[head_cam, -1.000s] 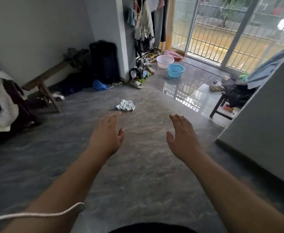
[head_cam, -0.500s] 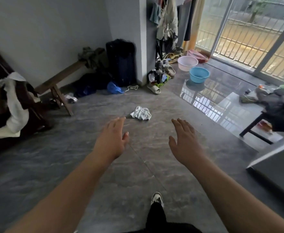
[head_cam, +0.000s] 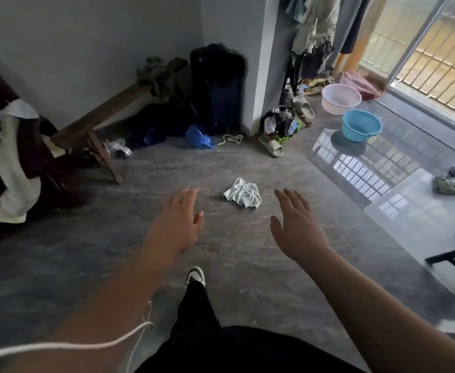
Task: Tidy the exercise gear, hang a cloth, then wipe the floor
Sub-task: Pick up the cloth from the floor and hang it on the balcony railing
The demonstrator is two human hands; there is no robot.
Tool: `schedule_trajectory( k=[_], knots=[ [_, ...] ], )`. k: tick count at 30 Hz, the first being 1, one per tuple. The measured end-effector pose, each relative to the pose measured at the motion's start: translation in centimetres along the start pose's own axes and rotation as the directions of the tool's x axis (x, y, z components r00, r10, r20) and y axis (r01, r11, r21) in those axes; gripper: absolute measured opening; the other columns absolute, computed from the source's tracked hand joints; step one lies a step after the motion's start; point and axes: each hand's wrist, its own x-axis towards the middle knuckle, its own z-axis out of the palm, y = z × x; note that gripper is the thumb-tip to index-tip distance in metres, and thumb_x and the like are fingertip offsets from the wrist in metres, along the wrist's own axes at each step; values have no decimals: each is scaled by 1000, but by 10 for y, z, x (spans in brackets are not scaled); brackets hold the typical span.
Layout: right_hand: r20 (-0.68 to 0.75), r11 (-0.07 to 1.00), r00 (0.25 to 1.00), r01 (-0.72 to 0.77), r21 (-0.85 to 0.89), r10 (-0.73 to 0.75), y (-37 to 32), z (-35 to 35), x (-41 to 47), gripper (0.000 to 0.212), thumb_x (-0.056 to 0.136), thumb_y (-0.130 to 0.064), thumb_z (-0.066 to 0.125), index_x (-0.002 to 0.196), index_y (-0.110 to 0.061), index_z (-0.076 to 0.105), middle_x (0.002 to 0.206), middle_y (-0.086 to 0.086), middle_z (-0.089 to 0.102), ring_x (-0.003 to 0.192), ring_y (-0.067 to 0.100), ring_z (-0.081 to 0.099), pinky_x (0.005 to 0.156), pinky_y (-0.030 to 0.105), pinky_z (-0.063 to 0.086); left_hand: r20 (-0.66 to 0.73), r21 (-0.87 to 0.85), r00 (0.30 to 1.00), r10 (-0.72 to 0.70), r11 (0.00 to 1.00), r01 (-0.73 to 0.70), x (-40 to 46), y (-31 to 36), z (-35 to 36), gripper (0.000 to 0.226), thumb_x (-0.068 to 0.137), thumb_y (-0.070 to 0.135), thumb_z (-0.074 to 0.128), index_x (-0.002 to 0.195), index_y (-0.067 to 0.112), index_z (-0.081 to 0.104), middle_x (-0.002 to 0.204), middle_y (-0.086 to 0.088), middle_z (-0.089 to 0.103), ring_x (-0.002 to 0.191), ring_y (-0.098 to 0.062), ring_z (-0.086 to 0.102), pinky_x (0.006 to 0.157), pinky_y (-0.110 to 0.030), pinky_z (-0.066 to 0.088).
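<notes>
I see both arms stretched forward over the grey floor [head_cam: 248, 162]. My left hand [head_cam: 176, 224] has its grip spread, fingers straight and together, holding nothing. My right hand [head_cam: 297, 224] is the same: grip spread, fingers extended, thumb out to the side, nothing in it. Neither hand touches anything.

The crumpled white cloth [head_cam: 244, 195] is my landmark. It lies on the floor between the two hands and just beyond their fingertips, apart from both. Behind the cloth, near the wall corner, stands a dark suitcase [head_cam: 217, 87], with a blue bag [head_cam: 198, 137] and a coil of white rope [head_cam: 231, 138] at its foot. Left of the cloth, a wooden bench [head_cam: 105, 114] runs along the wall with dark clothes heaped on its far end. Behind and right of the cloth sit a blue basin [head_cam: 361, 125] and, further back, a pink basin [head_cam: 340, 98] by the barred window. Nearer me than the cloth, one foot in a black-and-white shoe [head_cam: 195, 274] is planted on the floor. A white cord [head_cam: 59, 345] crosses my left forearm.
</notes>
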Motion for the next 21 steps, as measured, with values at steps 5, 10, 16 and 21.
schedule_trajectory(
  k=[5, 10, 16, 21],
  knots=[
    [12, 995, 995, -95, 9, 94, -5, 20, 112, 68, 96, -35, 48, 155, -25, 15, 163, 0, 17, 151, 20, 7, 121, 43, 18, 87, 0, 995, 50, 999, -50, 131, -38, 22, 60, 92, 32, 53, 147, 16, 34, 148, -13, 43, 134, -32, 40, 108, -50, 38],
    [35, 970, 971, -239, 49, 237, 3, 39, 208, 67, 96, -33, 48, 155, -24, 18, 163, 2, 19, 151, 22, 10, 121, 44, 19, 223, 52, 968, 113, 990, -127, 256, -60, 46, 59, 92, 30, 53, 146, 12, 38, 148, -16, 43, 135, -32, 41, 111, -43, 34],
    [75, 945, 948, -316, 86, 310, 54, 78, 324, 67, 95, -30, 49, 155, -20, 19, 162, 5, 20, 150, 23, 10, 122, 40, 15, 312, 45, 943, 119, 989, -139, 379, -70, 121, 58, 82, 25, 56, 136, 4, 51, 137, -26, 52, 124, -40, 52, 104, -48, 42],
    [123, 936, 938, -337, 100, 325, 133, 165, 438, 68, 95, -26, 49, 155, -19, 18, 163, 6, 17, 151, 23, 7, 122, 35, 9, 390, 83, 916, 97, 987, -140, 467, -95, 246, 60, 81, 24, 56, 138, 5, 47, 140, -23, 50, 124, -39, 51, 103, -48, 43]
  ],
)
